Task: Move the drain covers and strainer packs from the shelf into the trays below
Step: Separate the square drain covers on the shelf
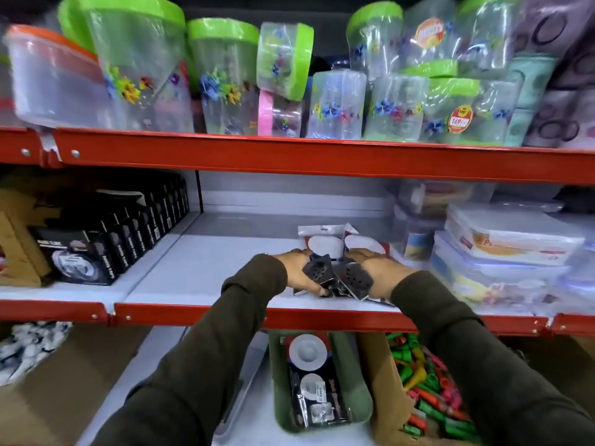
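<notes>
On the middle shelf: gathering a small heap of goods near the front lip of the shelf, toward the right of its bare stretch.
Drain covers: lying as dark square plates with punched holes, drain covers, propped against one another between the two hands; judging them thin, stiff and light, with glossy faces likely to slide over each other.
Strainer packs: sitting just behind the covers, strainer packs, white discs on card under clear film; probably light and a little floppy, the film slippery.
Left hand: curling round the left side of the heap, left hand, fingers touching a cover, thumb low at the front edge; closing in, not yet lifting.
Right hand: cupping the right side, right hand, palm against a tilted cover; likewise pressing inward, grip not complete.
Where to hold: squeezing the covers together by their edges as one stack, rather than pinching flat faces; taking packs by the card margin.
Destination: waiting below and nearer, green tray, already holding similar packs.
Risk: loose plates possibly fanning out and dropping past the lip.
</notes>
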`<state>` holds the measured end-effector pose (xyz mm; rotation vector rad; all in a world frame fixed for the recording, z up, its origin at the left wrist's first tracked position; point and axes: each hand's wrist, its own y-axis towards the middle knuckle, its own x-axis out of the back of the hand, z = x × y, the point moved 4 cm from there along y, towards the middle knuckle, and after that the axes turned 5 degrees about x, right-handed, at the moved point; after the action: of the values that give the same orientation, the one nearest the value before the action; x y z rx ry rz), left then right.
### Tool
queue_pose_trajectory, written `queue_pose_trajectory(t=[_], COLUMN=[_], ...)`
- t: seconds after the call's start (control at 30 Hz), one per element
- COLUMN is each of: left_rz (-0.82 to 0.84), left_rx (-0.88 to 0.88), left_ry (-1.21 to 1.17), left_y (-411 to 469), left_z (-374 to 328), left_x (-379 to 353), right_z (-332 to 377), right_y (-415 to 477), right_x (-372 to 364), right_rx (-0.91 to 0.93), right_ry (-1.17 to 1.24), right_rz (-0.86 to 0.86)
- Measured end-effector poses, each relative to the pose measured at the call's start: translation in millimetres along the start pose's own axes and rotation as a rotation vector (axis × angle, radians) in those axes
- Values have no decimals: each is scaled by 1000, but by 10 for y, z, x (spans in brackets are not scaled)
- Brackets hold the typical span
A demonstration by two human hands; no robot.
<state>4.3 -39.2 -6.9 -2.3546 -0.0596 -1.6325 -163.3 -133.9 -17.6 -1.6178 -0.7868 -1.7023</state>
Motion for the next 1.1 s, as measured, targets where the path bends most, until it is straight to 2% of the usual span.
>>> queue_pose_trajectory(t=[0.1, 0.27, 0.43, 0.53, 0.63, 0.83, 0.97, 1.1], left_rz=[115, 192, 114, 75, 18, 141, 188, 200], left_rx=[73, 174, 104, 75, 73, 185, 210, 133], left_ry=[8, -65, -130, -152, -51, 234, 248, 169], left_y=[230, 453, 608, 630, 615, 423, 289, 289], left_z=[-2, 82, 197, 275, 507, 1290, 1695, 1900], left_x=[-62, -175, -173, -94, 96, 354, 393, 371], right_z=[-92, -209, -284, -297, -284, -141, 147, 516], right_y=[84, 225, 343, 335, 344, 452, 518, 659], right_x=[-88, -89, -41, 8, 97, 293, 351, 317], right_rx=[-3, 30, 103, 73, 32, -57, -62, -57], right_ry=[9, -5, -87, -79, -30, 104, 181, 248], right_rz=[126, 214, 175, 206, 193, 113, 69, 65])
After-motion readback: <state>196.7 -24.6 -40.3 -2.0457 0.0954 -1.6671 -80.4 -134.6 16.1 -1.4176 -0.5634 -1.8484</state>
